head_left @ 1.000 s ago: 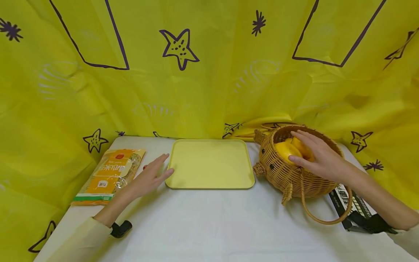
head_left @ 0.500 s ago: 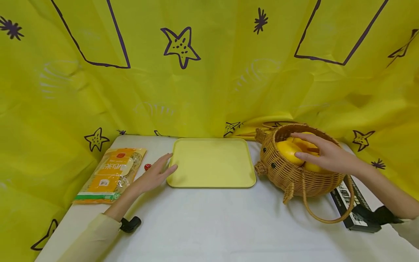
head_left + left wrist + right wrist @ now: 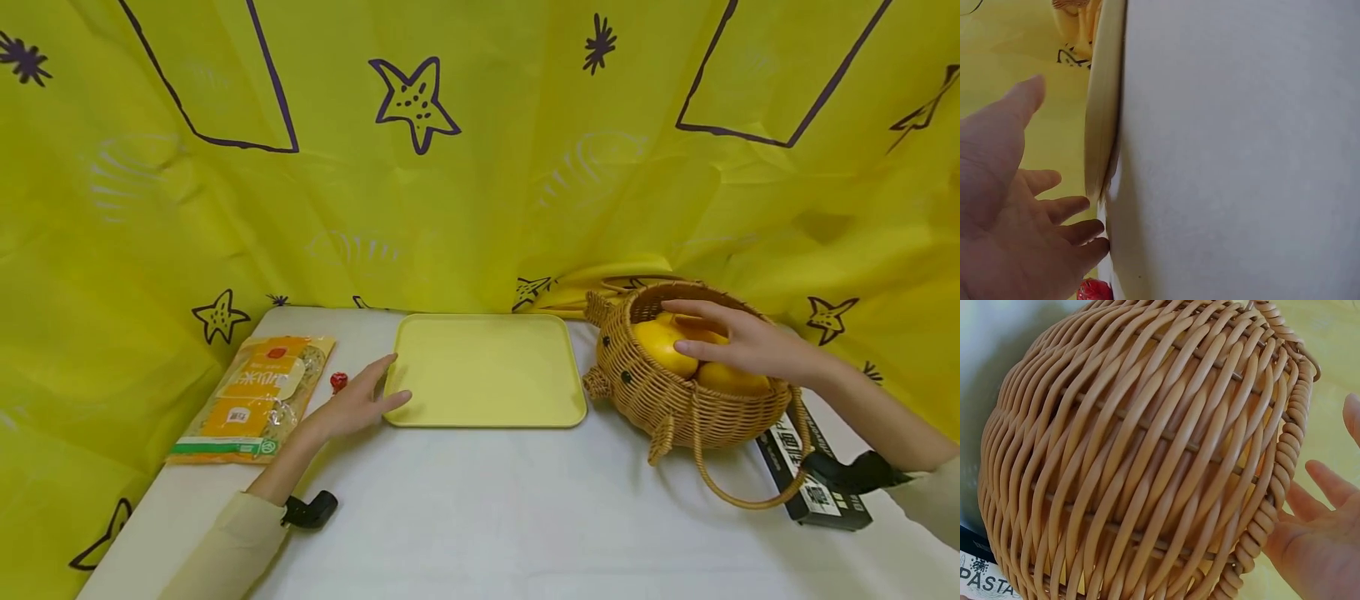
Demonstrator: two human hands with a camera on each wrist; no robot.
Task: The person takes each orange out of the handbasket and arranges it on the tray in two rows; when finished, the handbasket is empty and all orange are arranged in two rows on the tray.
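Note:
A wicker basket (image 3: 675, 421) with an animal face holds several smooth yellow fruits (image 3: 663, 348); their exact kind is unclear. Over the basket's mouth lies my right hand (image 3: 750, 342), thumb and fingers spread above the fruits. The right wrist view shows this hand (image 3: 1319, 540) beyond the braided rim with its fingers loosely extended; no grip is visible. Beside the left edge of a pale yellow tray (image 3: 487, 371) is my left hand (image 3: 352, 407), thumb held apart. Its fingers (image 3: 1063, 209) are relaxed in the left wrist view, and nothing is in them.
An orange packet of grains (image 3: 255, 396) lies at the left, with a small red ball-like item (image 3: 339, 382) between it and the left hand. A black-and-white pasta box (image 3: 817, 492) lies partly under the basket, whose handle (image 3: 738, 502) hangs forward. Yellow cloth hangs behind.
My right hand has shifted a little to the right over the basket, leaving more yellow fruit in sight. The left hand has moved slightly right and nearer, uncovering more of the red item.

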